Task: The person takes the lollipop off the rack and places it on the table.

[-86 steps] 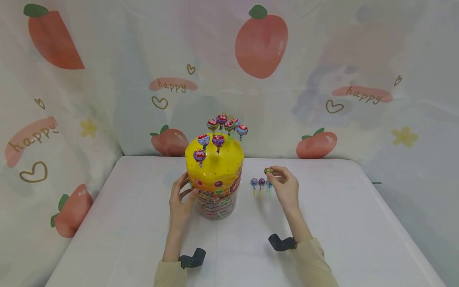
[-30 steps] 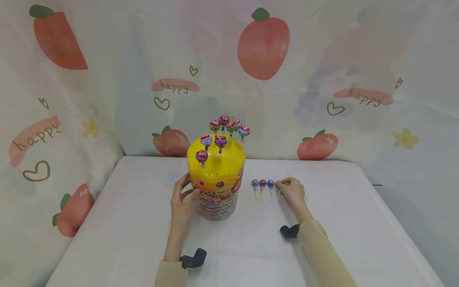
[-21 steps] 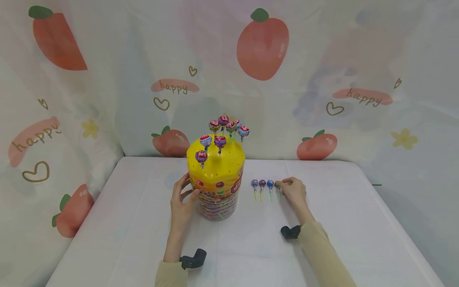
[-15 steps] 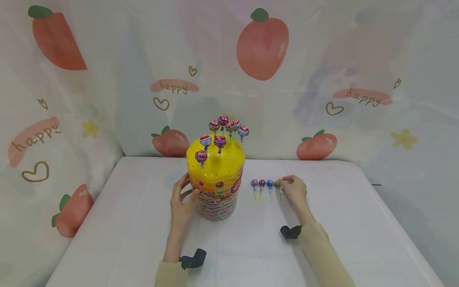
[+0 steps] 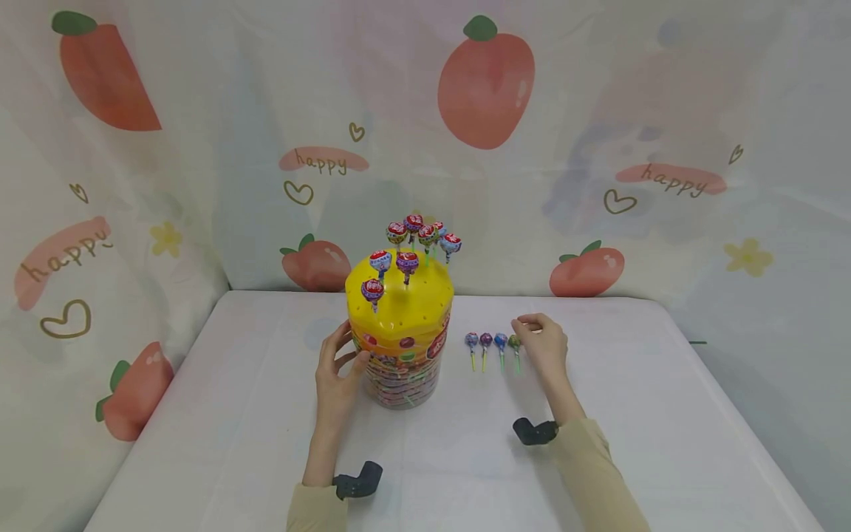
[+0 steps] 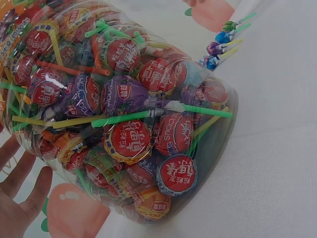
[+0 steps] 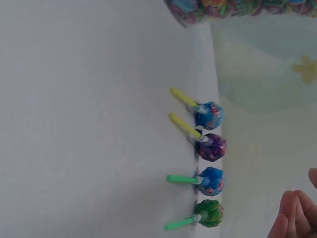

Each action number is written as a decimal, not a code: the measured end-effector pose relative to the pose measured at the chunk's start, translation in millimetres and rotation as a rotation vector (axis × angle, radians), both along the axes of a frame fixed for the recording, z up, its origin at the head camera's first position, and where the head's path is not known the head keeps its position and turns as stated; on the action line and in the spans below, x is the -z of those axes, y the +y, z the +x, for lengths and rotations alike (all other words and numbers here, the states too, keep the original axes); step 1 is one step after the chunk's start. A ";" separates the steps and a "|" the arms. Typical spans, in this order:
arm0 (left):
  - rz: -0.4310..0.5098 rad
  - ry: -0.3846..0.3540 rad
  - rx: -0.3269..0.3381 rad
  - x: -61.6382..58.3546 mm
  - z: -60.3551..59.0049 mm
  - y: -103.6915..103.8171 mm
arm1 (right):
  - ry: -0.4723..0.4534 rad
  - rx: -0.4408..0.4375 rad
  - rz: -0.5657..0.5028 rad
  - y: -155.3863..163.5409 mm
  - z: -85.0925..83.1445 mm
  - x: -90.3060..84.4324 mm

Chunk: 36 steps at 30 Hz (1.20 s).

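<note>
While the left hand (image 5: 337,373) rested flat against one lollipop jar (image 5: 400,347) mid-table, eight lollipops stood in its lid; four lollipops (image 5: 493,342) lay rowed beside the empty, loosely curled right hand (image 5: 544,347).

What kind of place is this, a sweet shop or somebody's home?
Probably neither: it looks like a small staged recording corner. A white table is walled in by a peach-print "happy" curtain, and it holds only a lollipop tub and four loose lollipops.

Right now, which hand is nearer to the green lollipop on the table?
Right. The right hand hovers just beside the green lollipop, not holding it; the left hand rests on the jar, farther away.
</note>
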State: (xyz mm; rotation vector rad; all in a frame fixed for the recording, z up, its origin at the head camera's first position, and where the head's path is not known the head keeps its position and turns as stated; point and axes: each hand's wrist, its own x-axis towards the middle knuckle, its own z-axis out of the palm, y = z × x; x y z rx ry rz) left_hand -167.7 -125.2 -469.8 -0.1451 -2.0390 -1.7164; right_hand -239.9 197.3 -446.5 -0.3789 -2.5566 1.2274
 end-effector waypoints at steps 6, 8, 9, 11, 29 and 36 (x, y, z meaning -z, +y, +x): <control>-0.008 0.003 -0.005 0.7 -0.2 0.1 | 0.102 -0.042 -0.055 -10.4 6.7 -20.6; -0.006 0.001 -0.003 0.6 -0.3 0.2 | 0.135 -0.057 -0.073 -14.2 9.3 -28.4; -0.004 -0.002 -0.003 0.6 -0.5 0.2 | 0.153 -0.063 -0.084 -16.0 10.6 -32.3; 0.000 -0.007 -0.002 0.2 -0.4 0.3 | 0.185 -0.079 -0.101 -19.9 13.7 -40.5; -0.010 -0.017 -0.015 -1.3 0.3 0.7 | 0.417 -0.248 -0.266 -54.2 49.5 -105.5; -0.008 -0.019 -0.009 -1.0 0.0 0.1 | 0.573 -0.314 -0.207 -72.6 60.5 -122.5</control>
